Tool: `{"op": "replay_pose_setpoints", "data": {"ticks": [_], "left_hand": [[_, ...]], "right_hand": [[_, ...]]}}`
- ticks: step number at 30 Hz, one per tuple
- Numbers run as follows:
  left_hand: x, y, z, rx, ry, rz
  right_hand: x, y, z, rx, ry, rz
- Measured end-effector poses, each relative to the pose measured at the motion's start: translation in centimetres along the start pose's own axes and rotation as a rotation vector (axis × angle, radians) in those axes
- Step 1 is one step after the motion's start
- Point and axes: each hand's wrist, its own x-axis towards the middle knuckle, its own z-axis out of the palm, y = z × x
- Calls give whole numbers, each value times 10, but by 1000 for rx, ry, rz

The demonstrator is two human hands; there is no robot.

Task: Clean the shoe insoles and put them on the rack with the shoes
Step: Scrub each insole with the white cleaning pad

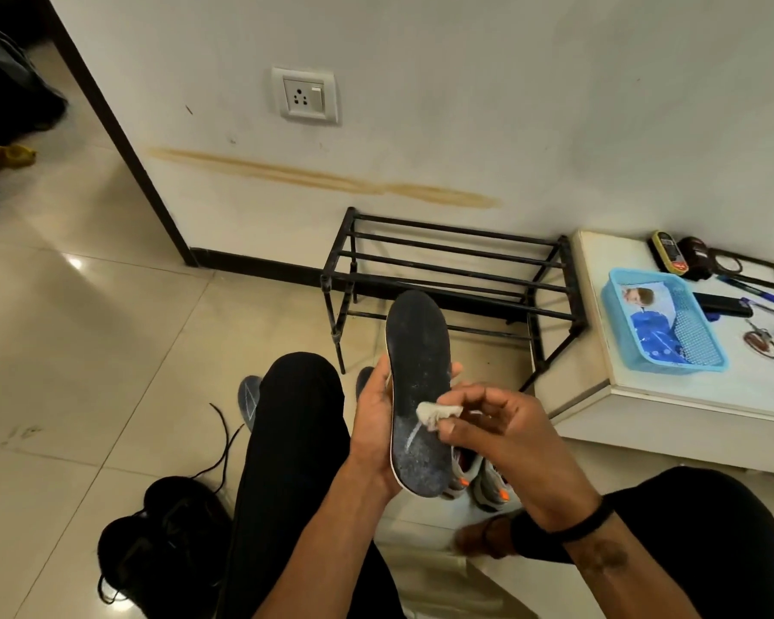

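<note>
Holding a dark insole (418, 386) upright over my lap, I am curling my left hand (374, 433) round its left edge, fingertips showing past the far side. Its grey-black face is speckled with pale dust, has a white rim, and carries a white streak near the heel. My right hand (508, 433) is pinching a small crumpled white wipe (439, 415) against the insole's middle. Grey shoes with orange accents (479, 482) are sitting on the floor just behind the insole. Black rack (447, 270) is standing bare against the wall, beside a white counter (635, 395) carrying a blue basket (664, 321).
</note>
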Motion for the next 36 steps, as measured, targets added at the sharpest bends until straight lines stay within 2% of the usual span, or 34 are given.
{"op": "replay_pose_setpoints", "data": {"ticks": [2,4,7,12,16,20,26,33,36], "left_hand": [[2,1,-1,-7,-40,-32],[5,1,-5,-37,-97,-58],[8,1,-12,-103,-88,-43],[14,-2,-20,-147,-27,-41],[13,-13,-27,-210,-28,-89],[3,-16,-29,-137,-22,-95],[2,-9,-29,-173,-52,-56],[0,-15,-22,-182,-40,7],[1,-13,-24,-197,-17,34]], "right_hand": [[-1,4,7,-351,39,-118],[-4,9,14,-535,47,-233],[-10,14,22,-618,33,-356],[-9,18,31,-732,91,-383],[0,19,40,-767,141,-329],[11,17,45,-715,151,-304],[-15,12,51,-669,26,-274],[25,8,54,-745,213,-325],[28,5,57,-737,221,-312]]}}
